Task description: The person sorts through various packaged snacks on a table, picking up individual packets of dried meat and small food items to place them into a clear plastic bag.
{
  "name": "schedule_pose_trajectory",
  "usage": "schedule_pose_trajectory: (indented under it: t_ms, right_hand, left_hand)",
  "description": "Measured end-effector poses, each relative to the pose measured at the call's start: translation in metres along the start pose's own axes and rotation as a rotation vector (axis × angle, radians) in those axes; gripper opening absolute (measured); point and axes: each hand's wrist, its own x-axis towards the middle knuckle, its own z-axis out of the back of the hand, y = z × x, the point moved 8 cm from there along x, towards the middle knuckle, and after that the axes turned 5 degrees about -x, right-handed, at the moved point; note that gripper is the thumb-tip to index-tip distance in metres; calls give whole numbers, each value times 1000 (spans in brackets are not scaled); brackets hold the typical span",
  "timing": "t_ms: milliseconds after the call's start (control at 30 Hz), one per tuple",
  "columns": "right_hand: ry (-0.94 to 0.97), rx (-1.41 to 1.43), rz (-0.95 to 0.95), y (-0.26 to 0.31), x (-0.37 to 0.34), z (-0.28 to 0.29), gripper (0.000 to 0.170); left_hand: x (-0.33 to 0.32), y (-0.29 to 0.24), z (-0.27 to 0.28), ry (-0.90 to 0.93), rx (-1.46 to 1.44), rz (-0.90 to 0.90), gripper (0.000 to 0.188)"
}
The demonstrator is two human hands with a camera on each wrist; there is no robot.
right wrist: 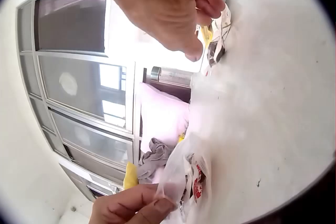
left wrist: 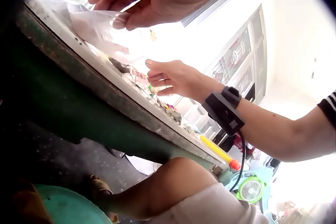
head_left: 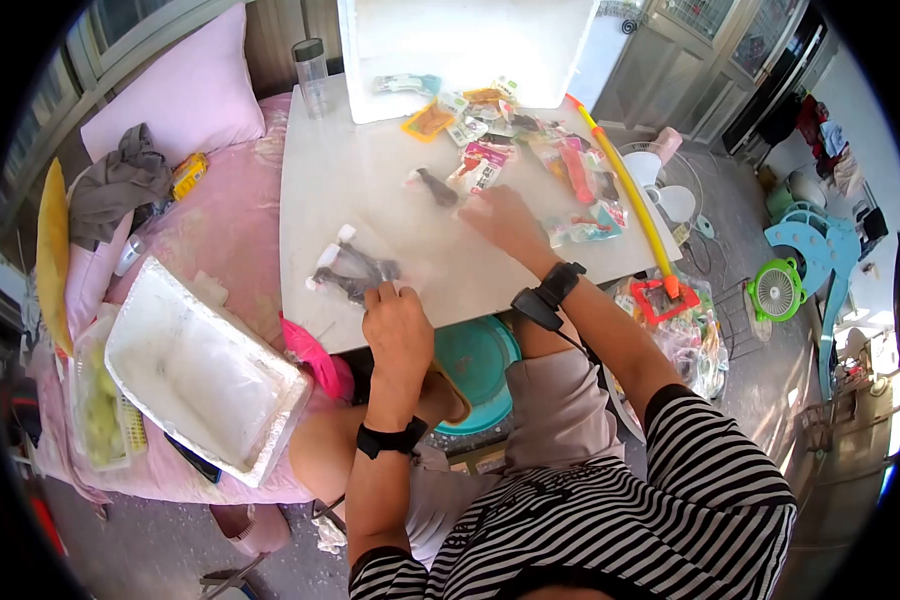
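Note:
My left hand (head_left: 398, 325) is at the table's near edge, pinching the rim of a clear plastic bag (right wrist: 178, 182) between thumb and fingers. Small packets with dark contents and white ends (head_left: 350, 265) show inside the bag. Farther over the tabletop (head_left: 410, 225) is my right hand (head_left: 510, 225), its fingers loosely bent with nothing between them in the right wrist view. Just beyond its fingertips lie a small dark packet (head_left: 436, 188) and a pink-and-white packet (head_left: 482, 163). More snack packets, among them an orange one (head_left: 430, 120) and a red one (head_left: 576, 172), spread behind and to the right.
A white foam box (head_left: 460, 55) stands at the table's back, with a lidded clear bottle (head_left: 312, 78) beside it. A yellow tube (head_left: 635, 185) runs along the right edge. Left, on the bed, is another foam box (head_left: 200, 370). Below the table sits a teal basin (head_left: 475, 370).

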Motion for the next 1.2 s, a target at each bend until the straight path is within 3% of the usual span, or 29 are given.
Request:
schedule_pose_trajectory:
  t_ms: [100, 200, 300, 400, 500, 533, 600, 700, 833, 867, 1000, 1200]
  right_hand:
    - [131, -195, -138, -2, 13, -23, 59]
    - [169, -220, -257, -13, 20, -42, 65]
    - [64, 145, -87, -38, 25, -59, 42]
    - [346, 444, -221, -51, 26, -67, 33]
    - [233, 1035, -371, -46, -1, -40, 26]
    - [246, 945, -391, -35, -14, -15, 17]
    - [220, 982, -218, -18, -39, 18, 19]
    - [269, 1052, -165, 1, -84, 62, 21]
    - [464, 1428, -445, -6, -140, 47, 21]
    - [514, 1416, -476, -4, -154, 48, 23]
    - [606, 1498, -536, 3, -178, 34, 27]
    - [567, 1568, -535, 29, -166, 26, 27]
  left_hand:
    - [-2, 3, 0, -22, 1, 8, 4]
    - [-4, 6, 4, -41, 4, 26, 6]
    - [-5, 10, 9, -22, -3, 62, 10]
    - [-2, 17, 10, 9, -31, 103, 11]
    - [-1, 21, 12, 0, -66, 103, 7]
    - [-1, 22, 11, -8, -71, 95, 6]
    - [-1, 23, 11, -25, -79, 82, 6]
    - [0, 20, 13, -43, -86, 72, 6]
    - [0, 15, 15, -13, -57, 74, 5]
    - [0, 14, 16, 2, -42, 75, 4]
    - [-1, 13, 17, 2, -43, 73, 5]
    - [-3, 7, 18, -21, -35, 37, 5]
